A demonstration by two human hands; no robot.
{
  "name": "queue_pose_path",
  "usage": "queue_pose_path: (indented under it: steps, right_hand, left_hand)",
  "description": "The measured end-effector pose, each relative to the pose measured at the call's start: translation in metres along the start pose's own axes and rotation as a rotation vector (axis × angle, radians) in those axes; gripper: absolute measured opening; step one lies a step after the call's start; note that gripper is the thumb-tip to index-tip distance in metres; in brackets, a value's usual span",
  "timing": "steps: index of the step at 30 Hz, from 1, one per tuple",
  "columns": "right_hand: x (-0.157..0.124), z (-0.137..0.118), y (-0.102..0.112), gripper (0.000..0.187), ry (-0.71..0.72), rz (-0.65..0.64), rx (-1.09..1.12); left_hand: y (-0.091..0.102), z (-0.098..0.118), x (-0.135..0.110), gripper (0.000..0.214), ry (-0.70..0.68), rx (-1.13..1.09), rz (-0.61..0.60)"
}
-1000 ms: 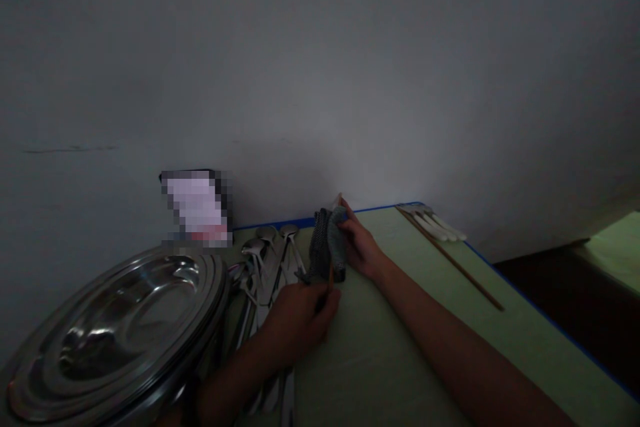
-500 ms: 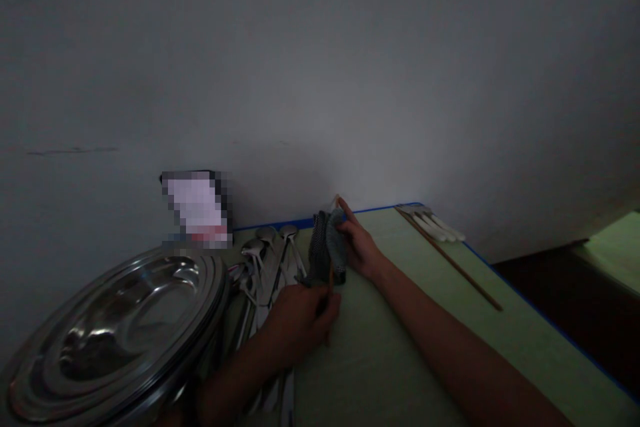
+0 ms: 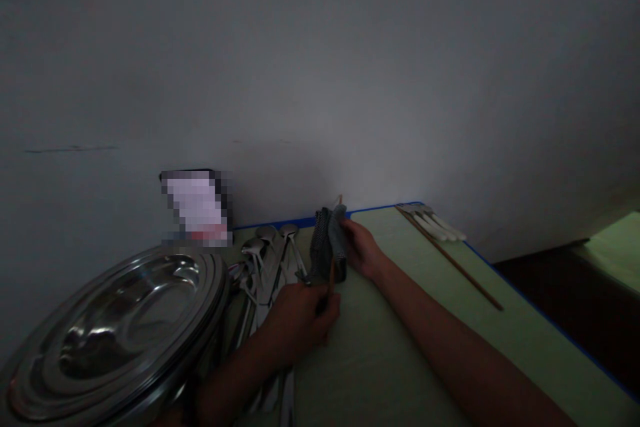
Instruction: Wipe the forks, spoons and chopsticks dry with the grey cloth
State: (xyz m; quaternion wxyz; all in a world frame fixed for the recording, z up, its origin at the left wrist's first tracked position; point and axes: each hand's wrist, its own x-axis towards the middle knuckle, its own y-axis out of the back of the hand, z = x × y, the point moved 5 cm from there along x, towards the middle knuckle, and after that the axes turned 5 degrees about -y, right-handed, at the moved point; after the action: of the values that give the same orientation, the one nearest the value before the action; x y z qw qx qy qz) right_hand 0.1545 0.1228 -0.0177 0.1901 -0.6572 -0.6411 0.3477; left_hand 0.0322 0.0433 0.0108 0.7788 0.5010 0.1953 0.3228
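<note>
My left hand [image 3: 306, 319] is closed round the lower part of a thin wooden chopstick [image 3: 332, 275], held at a slant above the table. A grey checked cloth [image 3: 337, 235] is folded about the chopstick's upper part, and the chopstick's tip pokes out over it. On the cloth's right side is my right hand [image 3: 361, 248], its fingers pressed to the cloth and partly hidden behind it. Several metal spoons [image 3: 267, 235] and other cutlery lie beside my left hand.
A stack of shiny metal plates [image 3: 125, 340] stands at the left. Behind it a blurred-out phone-like device [image 3: 197, 207] leans on the wall [image 3: 320, 67]. Another chopstick [image 3: 465, 271] and several white-handled forks [image 3: 437, 225] lie on the green table [image 3: 395, 360] at right.
My right hand's fingers have slid down from the chopstick's tip to lower on the cloth, so the tip now shows. My left hand keeps its place.
</note>
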Motion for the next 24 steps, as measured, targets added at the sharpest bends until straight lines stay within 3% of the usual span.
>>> queue_pose_path:
  steps: [4,9,11,16,24]
  right_hand:
    - [0.007,0.0,0.01,0.013,-0.028,0.054,0.066]
    - [0.012,-0.016,0.036,0.02,0.06,0.274,0.175]
    - [0.013,-0.023,0.042,0.028,0.105,0.235,0.191]
    - [0.016,-0.033,0.041,0.038,0.24,-0.064,0.126]
    - [0.022,-0.03,0.038,0.04,0.194,-0.021,-0.108]
  left_hand:
    - [0.0,0.002,0.0,0.038,-0.029,0.078,-0.016]
    - [-0.004,0.012,-0.003,0.034,-0.192,0.232,-0.03]
    - [-0.004,0.014,-0.005,0.032,-0.226,0.254,-0.027]
    - [-0.003,0.012,-0.006,0.034,-0.275,0.206,-0.041]
    - [0.0,0.01,-0.007,0.039,-0.243,0.149,-0.071]
